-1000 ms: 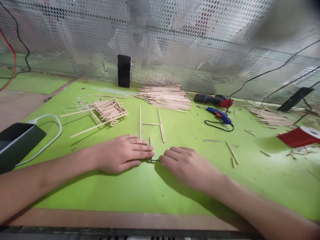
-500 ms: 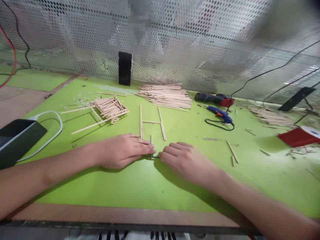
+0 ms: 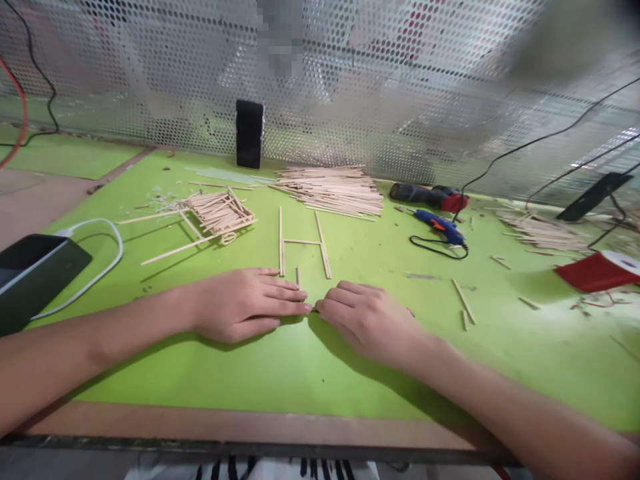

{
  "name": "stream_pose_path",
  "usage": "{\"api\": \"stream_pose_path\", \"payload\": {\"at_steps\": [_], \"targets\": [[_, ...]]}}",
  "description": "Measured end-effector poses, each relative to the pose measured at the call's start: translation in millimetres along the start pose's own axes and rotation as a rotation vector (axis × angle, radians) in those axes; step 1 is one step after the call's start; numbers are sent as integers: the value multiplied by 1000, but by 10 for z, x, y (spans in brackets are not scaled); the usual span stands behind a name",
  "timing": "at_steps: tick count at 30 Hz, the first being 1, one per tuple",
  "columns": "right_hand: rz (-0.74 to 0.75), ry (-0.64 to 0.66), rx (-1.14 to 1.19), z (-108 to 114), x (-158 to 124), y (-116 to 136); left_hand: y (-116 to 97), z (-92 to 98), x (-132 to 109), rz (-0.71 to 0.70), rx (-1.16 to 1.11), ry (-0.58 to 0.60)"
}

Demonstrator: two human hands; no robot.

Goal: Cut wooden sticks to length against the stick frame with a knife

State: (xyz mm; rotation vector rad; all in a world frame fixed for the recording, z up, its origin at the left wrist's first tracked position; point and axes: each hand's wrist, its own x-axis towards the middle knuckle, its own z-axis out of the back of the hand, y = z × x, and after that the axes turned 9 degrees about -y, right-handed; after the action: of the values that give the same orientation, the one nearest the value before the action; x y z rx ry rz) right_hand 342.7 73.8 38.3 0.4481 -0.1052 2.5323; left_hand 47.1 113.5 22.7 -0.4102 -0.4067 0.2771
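My left hand (image 3: 245, 303) lies palm down on the green tabletop, fingers stretched out and flat. Its fingertips cover part of a short wooden stick (image 3: 299, 275), whose far end shows beyond them. Close by on the right, my right hand (image 3: 367, 317) is closed around a thin dark tool (image 3: 315, 308); only its narrow tip shows, beside the left index fingertip, and I cannot make out its kind. Just beyond the hands lies an H-shaped stick frame (image 3: 303, 242).
A small stick-built cart (image 3: 220, 217) sits left, near a black device (image 3: 40, 273) with a white cable. Behind lie a pile of sticks (image 3: 333, 191) and an upright phone (image 3: 249, 133). To the right are a blue glue gun (image 3: 440, 227) and a red spool (image 3: 595, 272).
My left fingers have slid slightly right, covering more of the stick and the dark tip. The right hand is almost unmoved, and a small reddish bit now shows behind it.
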Motion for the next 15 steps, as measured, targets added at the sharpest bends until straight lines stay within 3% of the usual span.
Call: {"api": "stream_pose_path", "payload": {"at_steps": [7,15], "targets": [[50,-2,-7,-46,6,-5,29,-6,4,71,-94,-40],[47,4,14,-84,33,19,8,-31,-5,59,-36,-82]]}}
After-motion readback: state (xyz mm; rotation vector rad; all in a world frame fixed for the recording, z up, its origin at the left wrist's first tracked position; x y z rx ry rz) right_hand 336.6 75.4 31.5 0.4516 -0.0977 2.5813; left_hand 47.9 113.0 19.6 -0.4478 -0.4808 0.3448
